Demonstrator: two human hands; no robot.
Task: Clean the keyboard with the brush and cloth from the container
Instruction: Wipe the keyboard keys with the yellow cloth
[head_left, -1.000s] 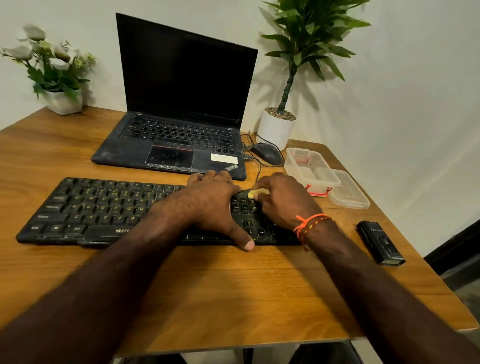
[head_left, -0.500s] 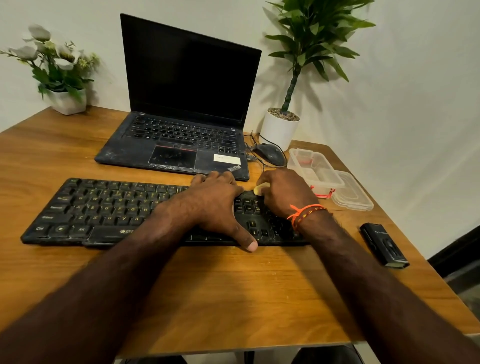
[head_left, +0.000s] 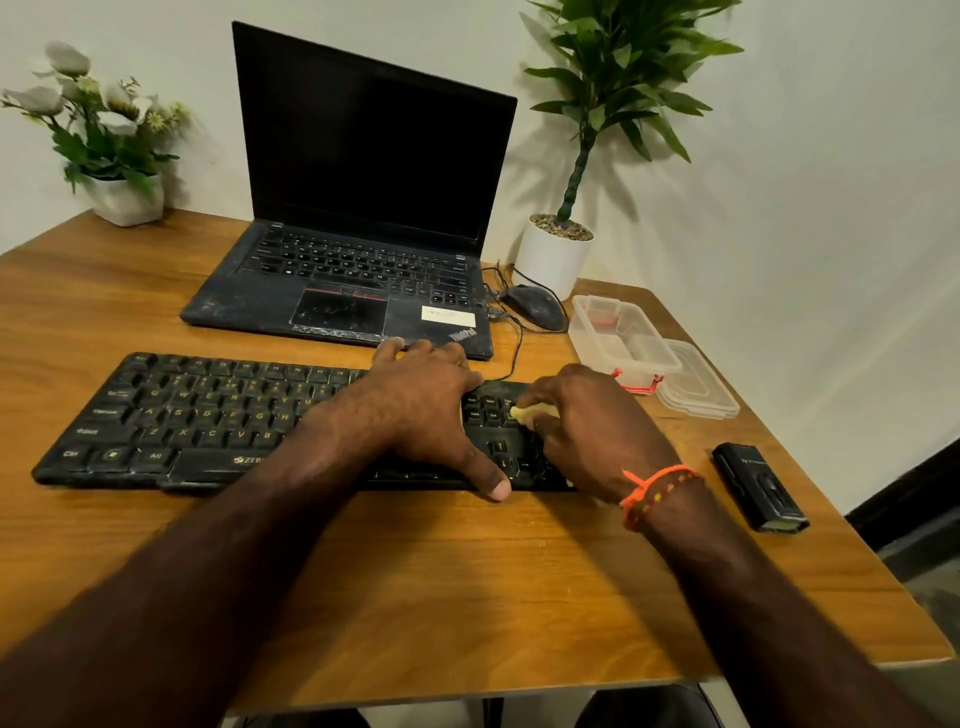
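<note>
While pinching pale cloth (head_left: 524, 413), right hand (head_left: 587, 431) rubs keyboard (head_left: 208, 415).

Table (head_left: 467, 597), free room and obstructions, clock directions taken from the keyboard (head_left: 208, 415).

- 6 o'clock: bare wood along the near edge, crossed only by two forearms.
- 12 o'clock: open laptop (head_left: 358, 249), lid upright, just beyond the keyboard; narrow strip between.
- 1 o'clock: mouse (head_left: 535, 306) with its cable trailing toward the keyboard; white plant pot (head_left: 553, 260) behind.
- 3 o'clock: clear container (head_left: 623, 338) with lid (head_left: 698, 387) beside it, seemingly touching.
- 4 o'clock: small black device (head_left: 758, 486) near the table edge.
- 10 o'clock: flower pot (head_left: 127, 197) in the corner; open wood before it.
</note>
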